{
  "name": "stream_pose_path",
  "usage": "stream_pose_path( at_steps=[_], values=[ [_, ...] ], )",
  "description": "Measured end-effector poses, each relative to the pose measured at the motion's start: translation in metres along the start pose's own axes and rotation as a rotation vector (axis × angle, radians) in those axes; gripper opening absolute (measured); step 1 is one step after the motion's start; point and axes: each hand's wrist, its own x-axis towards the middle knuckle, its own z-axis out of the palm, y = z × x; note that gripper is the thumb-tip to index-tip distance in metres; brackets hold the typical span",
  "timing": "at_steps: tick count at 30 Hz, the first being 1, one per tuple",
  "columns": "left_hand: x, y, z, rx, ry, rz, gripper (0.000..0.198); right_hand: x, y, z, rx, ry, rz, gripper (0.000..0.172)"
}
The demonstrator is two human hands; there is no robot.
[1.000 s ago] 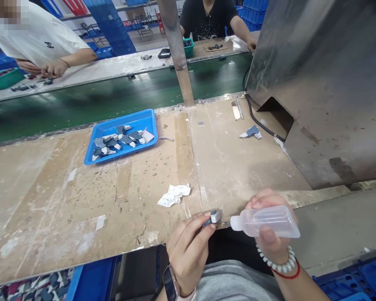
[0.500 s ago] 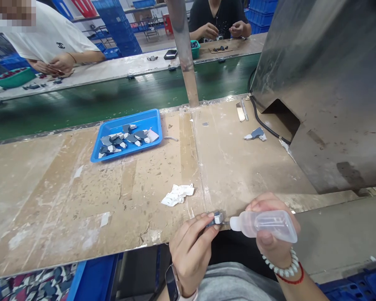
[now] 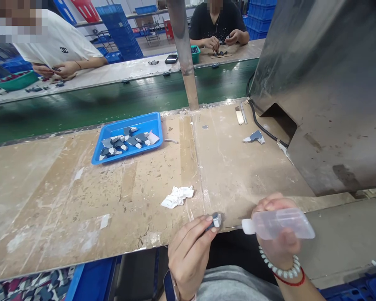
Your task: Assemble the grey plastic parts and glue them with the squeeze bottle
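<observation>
My left hand (image 3: 191, 246) pinches a small dark blue and grey piece (image 3: 217, 220) between thumb and fingers at the table's front edge. To its right, my right hand (image 3: 278, 234) is wrapped round a translucent squeeze bottle (image 3: 280, 224), which lies sideways with its white cap and thin tip pointing left. A gap separates the tip from the piece. Crumpled white tissue (image 3: 177, 197) lies just beyond my left hand. Farther back, a blue tray (image 3: 95, 154) holds several dark blue and grey pieces. One similar piece (image 3: 255, 137) lies alone at the right.
A metal housing (image 3: 338, 104) with a black cable stands at the right. A metal post (image 3: 186, 54) rises beside the green conveyor (image 3: 138, 94). Two people sit across it, handling small parts. A blue crate (image 3: 77, 284) full of pieces is below the table at lower left.
My right hand has drawn the bottle to the right, away from the piece. My left hand has stayed nearly in place, with the piece turned slightly. Across the conveyor, both people's hands have shifted.
</observation>
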Motion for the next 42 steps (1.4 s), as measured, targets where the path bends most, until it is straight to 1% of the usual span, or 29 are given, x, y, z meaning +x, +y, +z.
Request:
stream_pose_path(
  at_steps=[2,6,9,12,15,17,21,27,30,32,36,39,42],
  values=[
    [-0.001,0.000,-0.001,0.005,0.017,0.001,0.034,0.002,-0.002,0.002,0.058,0.077,0.077,0.028],
    [0.004,0.003,-0.009,-0.013,-0.023,0.025,0.029,0.005,-0.003,0.005,0.097,0.120,0.115,0.029],
    [0.013,0.006,-0.014,-0.062,-0.123,0.022,0.024,0.004,-0.001,0.006,0.103,0.108,0.086,0.027],
    [0.020,0.006,-0.019,-0.089,-0.211,0.000,0.023,0.003,0.001,0.006,0.108,0.096,0.069,0.026],
    [0.024,0.005,-0.022,-0.015,-0.263,0.006,0.022,0.003,0.002,0.007,0.115,0.100,0.068,0.026],
    [0.027,0.004,-0.024,0.048,-0.318,0.020,0.019,0.003,0.002,0.007,0.115,0.100,0.064,0.027],
    [0.038,0.004,-0.027,0.134,-0.392,0.117,0.012,0.004,0.002,0.007,0.105,0.094,0.055,0.027],
    [0.052,0.006,-0.026,0.176,-0.376,0.230,0.007,0.003,0.002,0.006,0.091,0.063,0.064,0.027],
    [0.051,0.005,-0.023,0.187,-0.363,0.283,0.006,0.004,0.001,0.006,0.095,0.020,0.098,0.024],
    [0.048,0.005,-0.021,0.176,-0.321,0.297,0.008,0.004,0.000,0.006,0.083,-0.010,0.130,0.020],
    [0.042,0.002,-0.018,0.141,-0.231,0.246,0.013,0.004,0.000,0.008,0.056,-0.016,0.170,0.018],
    [0.038,-0.001,-0.015,0.104,-0.212,0.176,0.014,0.004,-0.001,0.009,0.068,0.011,0.181,0.017],
    [0.035,-0.003,-0.011,0.058,-0.173,0.100,0.017,0.005,-0.003,0.011,0.044,-0.013,0.178,0.015]
  ],
)
